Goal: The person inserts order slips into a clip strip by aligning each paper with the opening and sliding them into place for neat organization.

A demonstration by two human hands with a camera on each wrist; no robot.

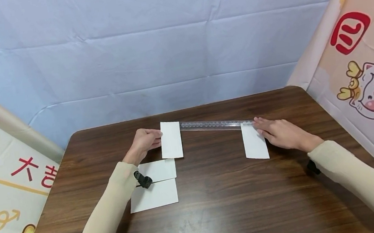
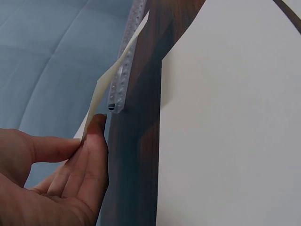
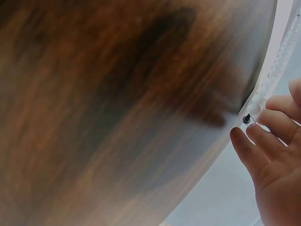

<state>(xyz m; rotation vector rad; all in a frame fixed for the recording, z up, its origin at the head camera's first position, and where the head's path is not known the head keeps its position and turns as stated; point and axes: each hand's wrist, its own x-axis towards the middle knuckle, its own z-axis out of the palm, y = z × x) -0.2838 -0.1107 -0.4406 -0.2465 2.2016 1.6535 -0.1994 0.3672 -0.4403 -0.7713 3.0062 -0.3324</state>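
Note:
In the head view, my left hand (image 1: 144, 140) pinches the left edge of a white paper card (image 1: 171, 141) between thumb and fingers. The left wrist view shows that card edge-on and raised, beside the end of a long clear plastic strip (image 2: 123, 80) with round bumps. Across the back of the table, the clear strip (image 1: 213, 125) reaches from that card to my right hand (image 1: 280, 132). My right fingers are extended and touch the strip's right end, next to a second white card (image 1: 255, 143). Whether my right thumb holds that card cannot be told.
Two more white cards, an upper one (image 1: 158, 169) and a lower one (image 1: 158, 196), lie below my left hand, partly hidden by the wrist camera (image 1: 143, 180). The brown wooden table (image 1: 218, 205) meets a pale cloth backdrop (image 1: 166, 57) behind. Printed banners (image 1: 360, 85) hang at both sides.

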